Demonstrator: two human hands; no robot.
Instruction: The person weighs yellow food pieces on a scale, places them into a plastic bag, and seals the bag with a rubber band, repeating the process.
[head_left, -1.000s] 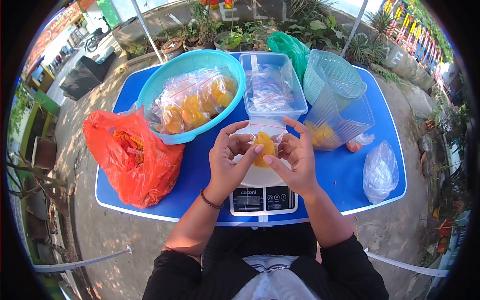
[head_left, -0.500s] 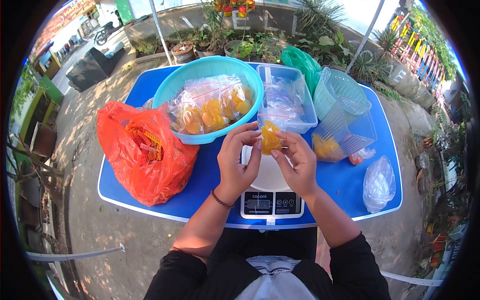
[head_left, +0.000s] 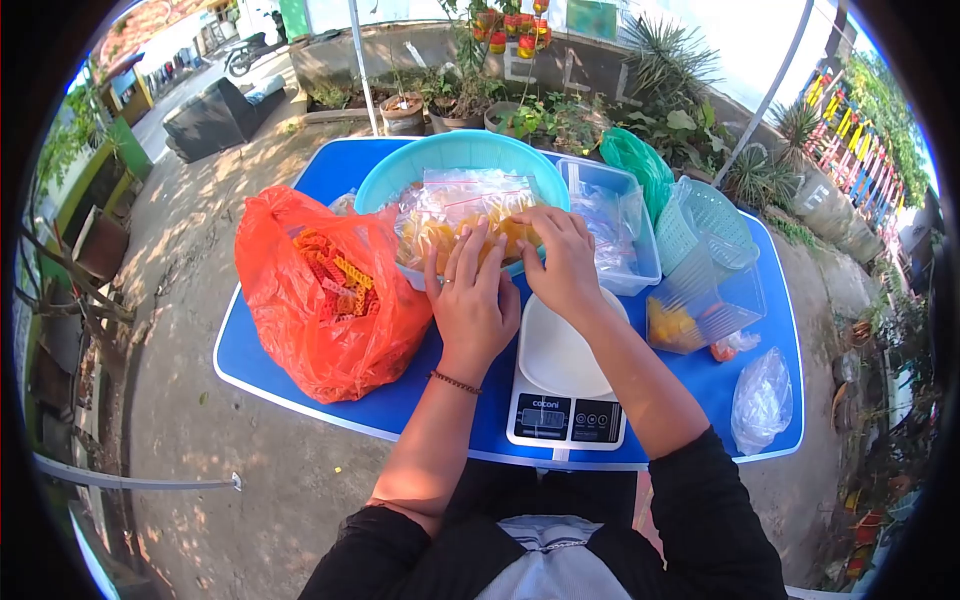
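Observation:
Both hands reach over the near rim of a turquoise basin (head_left: 388,170) heaped with clear zip bags of yellow-orange chips (head_left: 428,240). My left hand (head_left: 472,310) lies palm down with its fingers stretched and spread on the bags. Beside it, my right hand (head_left: 562,262) touches the bags at the basin's right edge; its fingers are bent, with thumb and forefinger apart. The hands cover part of the bags. Just below my right forearm stands a white kitchen scale (head_left: 560,355), its plate bare and its display lit but unreadable.
Left of the basin stands an orange plastic bag (head_left: 320,340) with red and yellow crinkled pieces. To the right are a clear tub (head_left: 645,262) of plastic bags, a green bag (head_left: 637,165), a pale green basket (head_left: 705,215), a clear container (head_left: 735,285) with yellow chips, and a crumpled clear bag (head_left: 762,405).
My hands have moved from above the scale to the basin, taking the small bag of yellow chips there. The view has turned, shifting the table rightward.

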